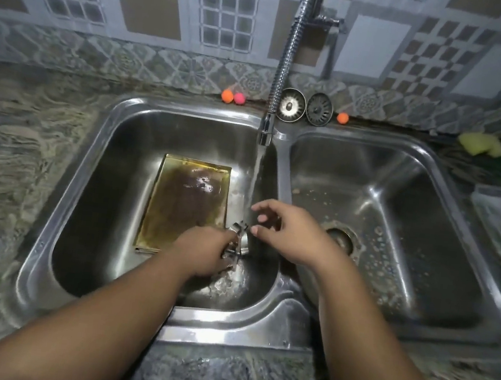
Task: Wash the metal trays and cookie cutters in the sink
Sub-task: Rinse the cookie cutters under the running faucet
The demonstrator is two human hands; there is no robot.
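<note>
While the water (257,171) from the faucet (266,128) runs into the left basin of the sink (280,174), my left hand (203,252) grips a metal cookie cutter (238,239) right under the stream, fingers curled round its lower part so that its upper edges stick out toward my other hand. My right hand (288,232) hangs just to the right of the cutter, fingers loosely bent and apart, clasping nothing. Its fingertips are so close to the metal that I cannot tell whether they touch it. The cutter thus lies between my two hands, nearer the left, and its exact shape is blurred by water and glare. The relation that matters next, as I judge it, is this short gap on the right: my free fingers only need to come leftward to rub the cutter under the flow. The metal tray (184,204) lies flat on the floor of the same basin, just left of my left hand, its long axis running away from me and its inside stained brown. It looks unwashed, and my left hand is the nearer one to it.
</note>
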